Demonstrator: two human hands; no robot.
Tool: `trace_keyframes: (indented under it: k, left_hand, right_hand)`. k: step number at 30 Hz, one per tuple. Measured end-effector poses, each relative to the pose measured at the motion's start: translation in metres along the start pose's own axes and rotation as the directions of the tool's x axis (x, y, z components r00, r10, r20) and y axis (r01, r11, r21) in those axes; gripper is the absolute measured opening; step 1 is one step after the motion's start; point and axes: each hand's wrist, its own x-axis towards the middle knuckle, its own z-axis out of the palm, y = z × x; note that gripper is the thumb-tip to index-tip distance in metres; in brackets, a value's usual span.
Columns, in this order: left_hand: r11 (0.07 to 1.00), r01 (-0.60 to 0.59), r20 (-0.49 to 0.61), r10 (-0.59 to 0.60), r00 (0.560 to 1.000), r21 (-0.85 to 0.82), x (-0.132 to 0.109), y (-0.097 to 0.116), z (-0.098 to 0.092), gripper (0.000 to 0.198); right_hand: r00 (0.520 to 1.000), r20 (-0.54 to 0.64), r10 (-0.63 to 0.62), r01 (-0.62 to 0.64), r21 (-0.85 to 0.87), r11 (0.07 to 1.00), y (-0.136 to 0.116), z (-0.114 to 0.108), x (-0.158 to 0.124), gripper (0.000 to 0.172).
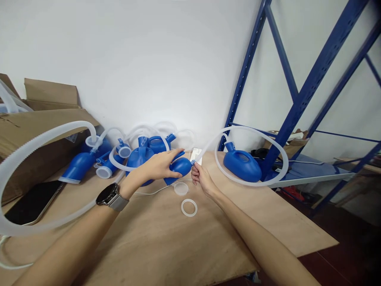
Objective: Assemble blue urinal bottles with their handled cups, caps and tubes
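Note:
My left hand [159,165] is wrapped over a rounded blue plastic urinal head [182,166], its thumb and fingers on either side. At the head's narrow end, my right hand [203,178] pinches the clear hose [212,139] close to the joint; whether the hose is fully on cannot be seen. That hose loops right to a blue urinal bottle [242,165] with a handle opening. Below my hands lie a translucent round cap [181,188] and a white ring [189,207].
More blue bottles [139,159] with hoses stand along the wall. To the left are another blue urinal head [79,166], a black phone [34,200] and a cardboard box [44,123]. A blue metal rack [293,115] rises at the right, beside the wooden table [166,246].

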Motion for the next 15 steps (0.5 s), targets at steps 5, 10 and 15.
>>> trace_keyframes:
  k: [5, 10, 15]
  left_hand:
    - [0.994, 0.049, 0.078, -0.041, 0.996, -0.098, 0.0, 0.007, -0.009, 0.105]
    - [0.904, 0.214, 0.079, -0.199, 0.977, -0.37, -0.001, 0.008, -0.015, 0.11]
    - [0.547, 0.355, 0.239, -0.274, 0.932, -0.758, -0.003, -0.008, -0.01, 0.094]
  right_hand:
    - [0.996, 0.082, 0.018, -0.019, 0.001, 1.0, -0.006, -0.003, -0.003, 0.05]
    - [0.994, 0.113, 0.002, -0.005, 0.034, 0.999, -0.008, -0.001, -0.003, 0.049]
    - [0.996, 0.085, -0.036, 0.027, 0.1, 0.995, -0.017, -0.013, 0.004, 0.049]
